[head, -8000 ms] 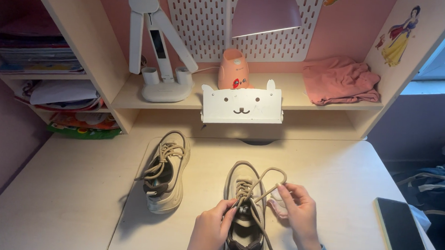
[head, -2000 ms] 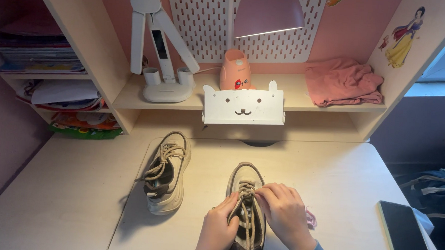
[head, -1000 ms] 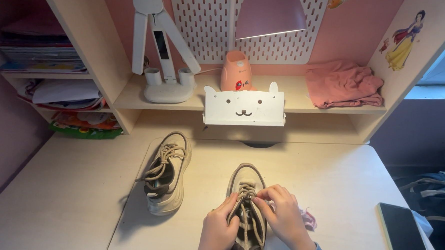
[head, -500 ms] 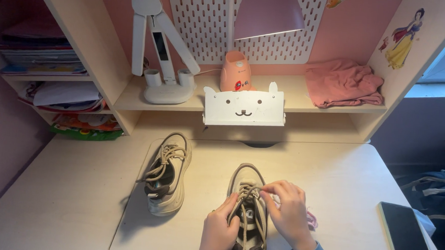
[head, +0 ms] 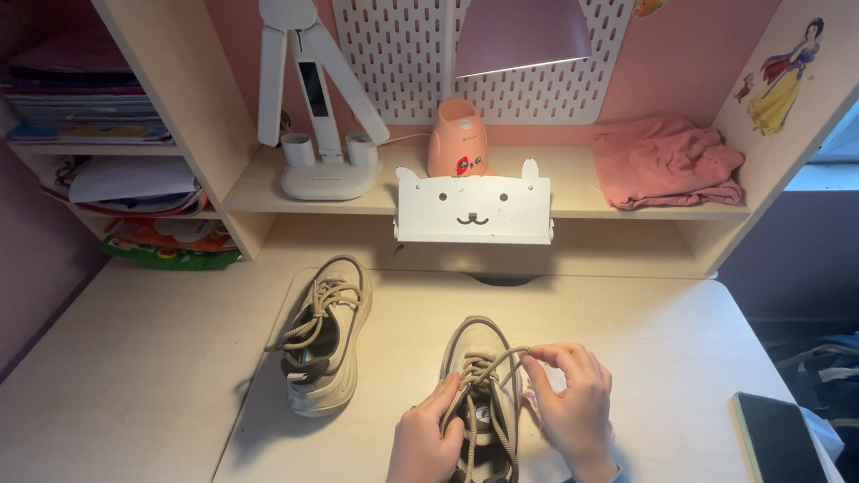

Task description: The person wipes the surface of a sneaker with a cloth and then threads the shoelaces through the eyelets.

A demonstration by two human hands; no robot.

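A beige sneaker (head: 476,338) lies toe-away on the desk in front of me. My left hand (head: 424,444) pinches its laces at the tongue. My right hand (head: 573,404) holds a loop of the beige lace (head: 498,359) and draws it out to the right, above the shoe. Both loose lace ends trail down over the shoe's opening. The matching second sneaker (head: 324,333) lies to the left, untouched, its laces loose.
A dark phone (head: 782,458) lies at the desk's right edge. A white animal-face holder (head: 473,207), a peach gadget (head: 457,136), a folding white lamp (head: 313,82) and pink cloth (head: 663,160) sit on the shelf behind. Books fill the left shelves (head: 78,110). Something pink lies beneath my right hand.
My right hand has moved right and lifted a lace loop out from the knot area. My left hand stays pinched on the laces at the tongue.
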